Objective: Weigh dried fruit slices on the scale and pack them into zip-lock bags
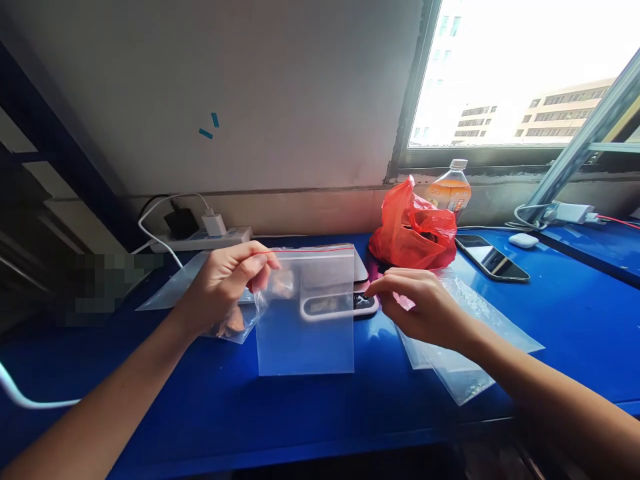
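Observation:
My left hand [233, 277] pinches the upper left corner of a clear zip bag [307, 347] with a red line along its top. The bag hangs upright and looks flat. My right hand [417, 303] is just right of the bag, apart from its edge, fingers curved and loosely parted with nothing visible in them. Behind the bag sits a device like a small scale, with a pale rim and black display [364, 301], partly seen through the plastic. Beneath my left hand lies a clear bag with brown pieces [231, 325] inside, partly hidden.
More clear bags [465, 353] lie under my right forearm on the blue table [220, 427]. Farther back are a red plastic bag [415, 230], an orange drink bottle [453, 187], a phone [493, 258], a white case [523, 241] and a power strip [235, 237] with cables.

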`<state>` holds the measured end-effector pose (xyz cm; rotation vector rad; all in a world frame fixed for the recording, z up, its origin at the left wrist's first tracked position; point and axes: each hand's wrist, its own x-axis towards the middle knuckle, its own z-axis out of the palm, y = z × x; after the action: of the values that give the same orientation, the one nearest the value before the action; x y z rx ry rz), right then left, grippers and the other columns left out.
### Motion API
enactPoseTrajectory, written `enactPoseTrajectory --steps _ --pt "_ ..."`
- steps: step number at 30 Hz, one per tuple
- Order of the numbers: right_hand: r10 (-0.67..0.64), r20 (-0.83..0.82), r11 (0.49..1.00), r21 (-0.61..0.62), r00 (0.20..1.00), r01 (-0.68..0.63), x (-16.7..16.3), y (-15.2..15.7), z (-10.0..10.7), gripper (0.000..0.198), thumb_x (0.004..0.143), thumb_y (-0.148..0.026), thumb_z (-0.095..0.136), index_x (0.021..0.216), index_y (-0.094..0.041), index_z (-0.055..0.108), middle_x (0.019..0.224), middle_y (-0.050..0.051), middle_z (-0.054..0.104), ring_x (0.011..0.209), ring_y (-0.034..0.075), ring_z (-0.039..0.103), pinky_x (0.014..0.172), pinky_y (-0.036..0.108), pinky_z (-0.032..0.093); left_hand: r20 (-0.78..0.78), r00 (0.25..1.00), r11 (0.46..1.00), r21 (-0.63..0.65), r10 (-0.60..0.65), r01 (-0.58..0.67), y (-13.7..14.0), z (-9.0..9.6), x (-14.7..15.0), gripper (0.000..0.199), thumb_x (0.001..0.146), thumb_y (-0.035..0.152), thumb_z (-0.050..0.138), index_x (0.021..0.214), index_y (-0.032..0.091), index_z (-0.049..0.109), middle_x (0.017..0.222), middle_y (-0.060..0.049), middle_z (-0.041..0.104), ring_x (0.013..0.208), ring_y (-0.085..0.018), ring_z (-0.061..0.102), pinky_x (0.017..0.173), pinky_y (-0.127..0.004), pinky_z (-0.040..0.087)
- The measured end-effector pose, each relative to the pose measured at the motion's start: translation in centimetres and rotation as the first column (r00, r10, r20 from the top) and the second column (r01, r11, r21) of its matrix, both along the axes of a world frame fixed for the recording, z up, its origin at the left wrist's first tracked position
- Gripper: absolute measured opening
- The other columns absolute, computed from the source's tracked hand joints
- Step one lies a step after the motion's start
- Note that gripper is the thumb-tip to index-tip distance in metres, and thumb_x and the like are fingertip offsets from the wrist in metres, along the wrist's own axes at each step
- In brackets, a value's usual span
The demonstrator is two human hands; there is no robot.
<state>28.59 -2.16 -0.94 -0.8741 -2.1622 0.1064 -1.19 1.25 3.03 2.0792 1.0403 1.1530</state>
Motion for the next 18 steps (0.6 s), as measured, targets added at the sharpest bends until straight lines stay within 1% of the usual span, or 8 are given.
enactPoseTrajectory --steps 2,3,6,9,13,14,16,18 --pt "-0.037 -0.034 0.999 -0.029 0.999 0.036 0.0 0.2 -0.1 0.008 0.086 -0.018 0.055 0.087 -0.018 0.063 0.070 0.001 0.068 0.059 0.011 0.058 0.056 0.023 0.043 -0.043 0.999 0.999 0.021 0.031 -0.030 -0.1 -0.2 0.3 0.024 0.093 0.029 0.049 0.081 0.017 0.066 0.056 0.004 0.054 0.053 -0.010 0.048 0.054 -0.022 0.038" --pt "-0.062 -0.073 0.997 -0.055 0.995 0.058 -0.1 0.2 0.0 0.007 0.086 -0.024 0.060 0.088 -0.017 0.062 0.066 0.000 0.066 0.057 0.010 0.057 0.055 0.022 0.042 -0.073 0.996 0.999 0.034 0.044 -0.042 -0.2 -0.3 0.5 0.025 0.093 0.030 0.049 0.082 0.017 0.066 0.056 0.004 0.054 0.051 -0.010 0.049 0.052 -0.022 0.039" --pt "-0.090 -0.194 0.986 -0.156 0.977 0.060 -0.4 0.3 0.2 0.019 0.087 -0.034 0.063 0.090 -0.015 0.062 0.060 -0.002 0.060 0.053 0.009 0.051 0.051 0.021 0.039 -0.191 0.980 0.990 0.135 0.054 -0.029 -0.5 -1.1 1.5 0.024 0.092 0.033 0.050 0.085 0.017 0.067 0.056 0.003 0.056 0.050 -0.011 0.051 0.051 -0.023 0.040" --pt "-0.037 -0.214 0.971 -0.237 0.976 -0.015 -0.8 0.4 0.0 0.017 0.090 -0.029 0.057 0.083 -0.015 0.064 0.060 -0.002 0.059 0.053 0.008 0.047 0.049 0.021 0.036 -0.277 0.960 0.977 0.212 0.041 0.020 -1.0 -1.6 2.4 0.022 0.091 0.032 0.051 0.086 0.018 0.067 0.058 0.003 0.058 0.051 -0.011 0.053 0.053 -0.024 0.042" --pt "-0.020 -0.215 0.957 -0.286 0.976 -0.043 -0.7 0.5 0.0 0.014 0.086 -0.023 0.057 0.077 -0.016 0.065 0.061 -0.001 0.060 0.054 0.008 0.047 0.049 0.022 0.034 -0.318 0.948 0.991 0.133 0.012 0.032 -1.0 -1.5 2.5 0.025 0.091 0.039 0.052 0.097 0.019 0.065 0.064 0.003 0.061 0.054 -0.012 0.055 0.053 -0.023 0.043" --pt "-0.040 -0.246 0.959 -0.280 0.968 -0.032 -0.2 0.5 0.4 0.013 0.086 -0.023 0.059 0.076 -0.016 0.065 0.063 0.000 0.061 0.056 0.009 0.048 0.050 0.023 0.036 -0.323 0.946 0.995 0.102 0.035 -0.002 -0.7 -1.3 2.3 0.028 0.088 0.043 0.055 0.100 0.019 0.064 0.067 0.002 0.063 0.056 -0.013 0.056 0.053 -0.024 0.044" --pt "-0.094 -0.369 0.968 -0.250 0.925 -0.002 1.5 0.8 1.5 0.012 0.083 -0.024 0.060 0.075 -0.017 0.064 0.066 0.001 0.062 0.059 0.010 0.052 0.053 0.025 0.039 -0.330 0.929 0.986 0.088 0.166 -0.144 0.0 -0.8 1.5 0.034 0.081 0.049 0.062 0.098 0.020 0.064 0.073 0.001 0.067 0.058 -0.014 0.058 0.055 -0.025 0.045" --pt "-0.176 -0.491 0.972 -0.223 0.853 0.072 4.0 1.2 3.1 0.016 0.084 -0.023 0.053 0.070 -0.018 0.059 0.061 0.001 0.057 0.057 0.010 0.053 0.054 0.027 0.041 -0.378 0.851 0.931 0.146 0.365 -0.334 1.1 -0.4 0.5 0.030 0.081 0.050 0.059 0.090 0.021 0.065 0.076 0.000 0.070 0.061 -0.016 0.061 0.058 -0.026 0.046"
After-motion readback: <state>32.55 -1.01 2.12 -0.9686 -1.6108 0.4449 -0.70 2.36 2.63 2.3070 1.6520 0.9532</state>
